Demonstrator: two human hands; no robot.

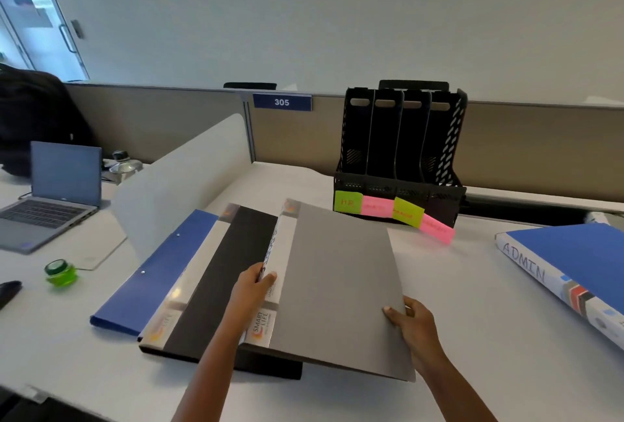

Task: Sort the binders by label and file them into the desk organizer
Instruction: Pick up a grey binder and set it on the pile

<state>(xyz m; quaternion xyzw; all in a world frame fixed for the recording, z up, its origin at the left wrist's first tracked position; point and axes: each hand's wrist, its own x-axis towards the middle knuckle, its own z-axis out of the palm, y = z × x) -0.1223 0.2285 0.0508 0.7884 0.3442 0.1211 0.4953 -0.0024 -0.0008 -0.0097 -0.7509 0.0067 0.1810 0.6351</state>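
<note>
The left hand (253, 290) curls round the white spine of a flat grey card-covered binder (341, 286), thumb on top. The right hand (410, 323) pinches the cover's right edge near its front corner. Two hands probably steady the wide cover and tip the handwritten spine label into sight for sorting.

The grey binder lies slanted over a black binder (216, 280), which overlaps a thin blue clip folder (155, 273). This fanned pile sits near the front edge of the white table (472, 303). A thick blue binder marked ADMIN (574, 259) lies apart by the right edge. That makes four binders.

At the far edge stands a black mesh plastic desk organizer (401, 151) with four upright slots; no binder shows in them. Four paper sticky notes (408, 214) hang along its front lip, two green and two pink, one per slot, presumably naming each slot's category.
</note>
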